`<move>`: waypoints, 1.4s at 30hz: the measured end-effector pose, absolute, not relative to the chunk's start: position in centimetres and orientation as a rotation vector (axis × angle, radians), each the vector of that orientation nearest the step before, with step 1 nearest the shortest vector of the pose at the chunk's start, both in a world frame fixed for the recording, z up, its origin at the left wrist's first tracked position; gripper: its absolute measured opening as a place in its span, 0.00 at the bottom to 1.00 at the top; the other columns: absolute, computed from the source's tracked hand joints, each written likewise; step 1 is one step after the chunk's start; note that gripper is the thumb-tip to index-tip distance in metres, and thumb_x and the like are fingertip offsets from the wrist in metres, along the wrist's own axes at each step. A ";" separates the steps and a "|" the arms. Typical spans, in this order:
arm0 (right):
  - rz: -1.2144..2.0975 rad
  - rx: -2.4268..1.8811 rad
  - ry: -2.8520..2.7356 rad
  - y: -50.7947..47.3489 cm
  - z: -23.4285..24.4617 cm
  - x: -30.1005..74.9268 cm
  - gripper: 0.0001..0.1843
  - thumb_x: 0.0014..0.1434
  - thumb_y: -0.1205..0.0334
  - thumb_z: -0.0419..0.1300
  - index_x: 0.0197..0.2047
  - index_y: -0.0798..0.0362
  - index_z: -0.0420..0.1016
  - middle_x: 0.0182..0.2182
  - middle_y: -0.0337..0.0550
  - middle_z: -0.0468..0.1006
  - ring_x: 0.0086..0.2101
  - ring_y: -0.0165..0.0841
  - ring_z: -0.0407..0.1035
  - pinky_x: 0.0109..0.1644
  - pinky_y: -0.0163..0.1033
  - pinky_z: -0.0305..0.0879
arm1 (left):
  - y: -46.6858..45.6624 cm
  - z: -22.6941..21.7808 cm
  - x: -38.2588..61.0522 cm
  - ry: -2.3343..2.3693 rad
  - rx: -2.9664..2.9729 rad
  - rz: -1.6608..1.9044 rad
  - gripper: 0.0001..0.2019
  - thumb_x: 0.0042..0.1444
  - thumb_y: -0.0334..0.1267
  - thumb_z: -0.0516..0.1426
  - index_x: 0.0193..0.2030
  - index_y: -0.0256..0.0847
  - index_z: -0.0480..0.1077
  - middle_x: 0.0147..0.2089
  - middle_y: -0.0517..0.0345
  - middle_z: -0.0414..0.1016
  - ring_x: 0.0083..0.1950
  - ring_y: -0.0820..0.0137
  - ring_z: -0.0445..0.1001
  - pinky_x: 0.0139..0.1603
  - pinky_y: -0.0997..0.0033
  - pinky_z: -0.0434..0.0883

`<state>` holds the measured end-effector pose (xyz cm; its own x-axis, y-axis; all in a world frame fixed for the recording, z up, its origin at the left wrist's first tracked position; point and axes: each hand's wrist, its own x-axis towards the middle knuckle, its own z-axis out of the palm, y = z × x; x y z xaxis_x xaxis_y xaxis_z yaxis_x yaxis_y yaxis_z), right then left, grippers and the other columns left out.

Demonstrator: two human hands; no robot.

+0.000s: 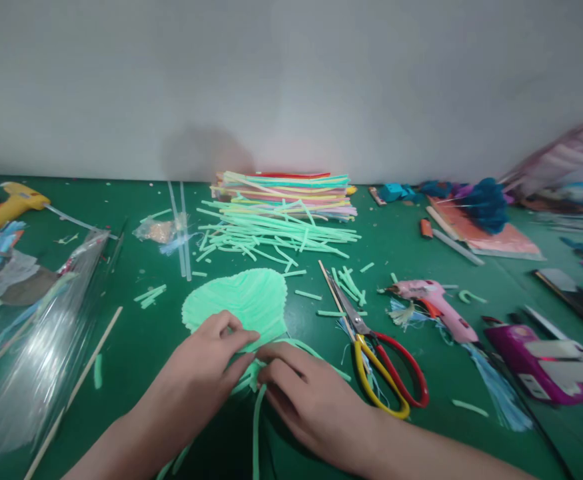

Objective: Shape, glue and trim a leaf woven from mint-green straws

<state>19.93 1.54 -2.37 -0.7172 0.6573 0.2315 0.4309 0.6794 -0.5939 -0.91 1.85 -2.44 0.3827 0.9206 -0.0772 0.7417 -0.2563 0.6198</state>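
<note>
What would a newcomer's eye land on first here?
Probably the pale-green leaf-shaped piece front and centre, with the left hand and right hand at its near end. Behind it, pale-green pipe cleaners lie heaped before a multicoloured bundle. To the right lie red-and-yellow-handled scissors, then a pink glue gun.

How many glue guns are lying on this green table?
2: a yellow glue gun at the far left, and a pink glue gun to the right of the scissors. More may be hidden.
</note>
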 end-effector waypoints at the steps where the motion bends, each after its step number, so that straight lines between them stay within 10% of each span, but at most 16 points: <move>1: 0.693 -0.833 -2.455 1.4 -2.4 20.0 0.08 0.67 0.70 0.51 0.44 0.58 0.71 0.48 0.56 0.77 0.45 0.39 0.73 0.49 0.42 0.74 | 2.3 -2.6 -0.5 1.385 2.048 0.380 0.11 0.64 0.37 0.53 0.48 0.50 0.75 0.45 0.56 0.70 0.45 0.65 0.73 0.46 0.65 0.70; 12: 0.441 -0.804 -2.405 2.0 -2.9 22.6 0.10 0.65 0.70 0.57 0.48 0.57 0.73 0.44 0.51 0.79 0.48 0.40 0.72 0.54 0.45 0.70 | 1.5 -3.1 -0.1 1.371 2.001 0.440 0.05 0.65 0.36 0.51 0.38 0.43 0.66 0.40 0.57 0.70 0.44 0.64 0.68 0.45 0.62 0.66; 24: 1.114 -0.998 -2.359 6.3 -1.9 21.9 0.08 0.66 0.65 0.57 0.39 0.54 0.77 0.34 0.42 0.80 0.35 0.31 0.74 0.40 0.34 0.66 | 0.7 -3.1 -2.1 1.370 2.037 0.629 0.04 0.64 0.37 0.53 0.37 0.46 0.67 0.45 0.59 0.80 0.47 0.68 0.79 0.46 0.72 0.71; 42: 1.194 -0.789 -2.566 6.8 -1.2 21.4 0.09 0.66 0.67 0.57 0.47 0.55 0.77 0.39 0.45 0.82 0.38 0.32 0.76 0.42 0.33 0.67 | 0.5 -2.7 -2.6 1.479 1.756 0.716 0.05 0.68 0.44 0.50 0.44 0.49 0.64 0.37 0.68 0.82 0.39 0.74 0.80 0.41 0.79 0.71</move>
